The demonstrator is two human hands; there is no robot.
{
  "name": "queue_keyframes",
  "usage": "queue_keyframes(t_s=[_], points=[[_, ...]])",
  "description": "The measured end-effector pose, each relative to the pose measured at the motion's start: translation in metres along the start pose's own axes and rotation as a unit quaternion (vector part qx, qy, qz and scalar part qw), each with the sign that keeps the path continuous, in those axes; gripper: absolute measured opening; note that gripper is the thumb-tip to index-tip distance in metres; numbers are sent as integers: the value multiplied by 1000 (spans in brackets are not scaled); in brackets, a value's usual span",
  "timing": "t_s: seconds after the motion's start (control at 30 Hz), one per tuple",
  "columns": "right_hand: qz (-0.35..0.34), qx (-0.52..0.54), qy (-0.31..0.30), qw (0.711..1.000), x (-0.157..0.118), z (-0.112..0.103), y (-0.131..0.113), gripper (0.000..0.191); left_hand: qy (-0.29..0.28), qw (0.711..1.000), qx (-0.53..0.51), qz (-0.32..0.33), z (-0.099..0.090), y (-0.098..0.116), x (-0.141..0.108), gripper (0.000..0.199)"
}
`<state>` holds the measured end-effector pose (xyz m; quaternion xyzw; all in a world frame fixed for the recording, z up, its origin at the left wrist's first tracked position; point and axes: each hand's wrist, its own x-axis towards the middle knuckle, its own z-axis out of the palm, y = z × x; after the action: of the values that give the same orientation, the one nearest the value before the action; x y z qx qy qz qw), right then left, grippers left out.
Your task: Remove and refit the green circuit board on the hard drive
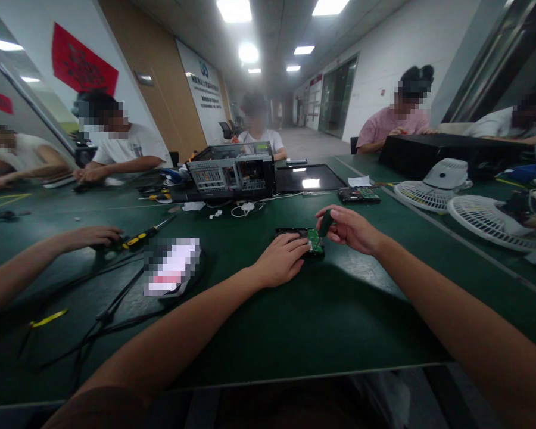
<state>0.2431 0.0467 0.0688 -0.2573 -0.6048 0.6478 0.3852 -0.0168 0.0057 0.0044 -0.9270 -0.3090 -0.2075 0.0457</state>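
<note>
Left hand (282,257) lay palm down, fingers spread and loose, pressing flat on a black hard drive (304,241) with its green circuit board facing up; it gripped nothing, only steadied the drive against the green table (295,322). Right hand (351,227) sat just right of the left, curled around the dark green handle of a small screwdriver (325,224), held nearly upright with the tip pointing down at the board. Whether the tip touched a screw could not be told.

Well to the left of the left hand, a co-worker's hand (92,237) rested on the table beside a yellow-and-black screwdriver (145,233). Black cables (111,310) ran across the table below it. Beyond both hands stood an open computer case (232,171), and to its right a dark flat side panel (310,177). Farther right of the right hand lay a second bare circuit board (360,195) and two white fan grilles (486,220). Other people sat around the table's far edges.
</note>
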Motion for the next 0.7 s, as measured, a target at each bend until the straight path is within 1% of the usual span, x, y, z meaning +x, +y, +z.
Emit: queue_keyframes(t_s=[0.23, 0.47, 0.57, 0.7], points=[[24, 21, -4, 999, 3, -3, 2, 43, -6, 1000, 4, -2, -2, 1, 1, 46], [-3, -23, 6, 1000, 1, 0, -1, 33, -2, 1000, 5, 1, 1, -1, 0, 46], [-7, -11, 9, 1000, 0, 1, -2, 30, -1, 1000, 7, 2, 1, 0, 0, 46], [-1, -1, 9, 1000, 1, 0, -2, 32, 0, 1000, 4, 1, -1, 0, 1, 47]])
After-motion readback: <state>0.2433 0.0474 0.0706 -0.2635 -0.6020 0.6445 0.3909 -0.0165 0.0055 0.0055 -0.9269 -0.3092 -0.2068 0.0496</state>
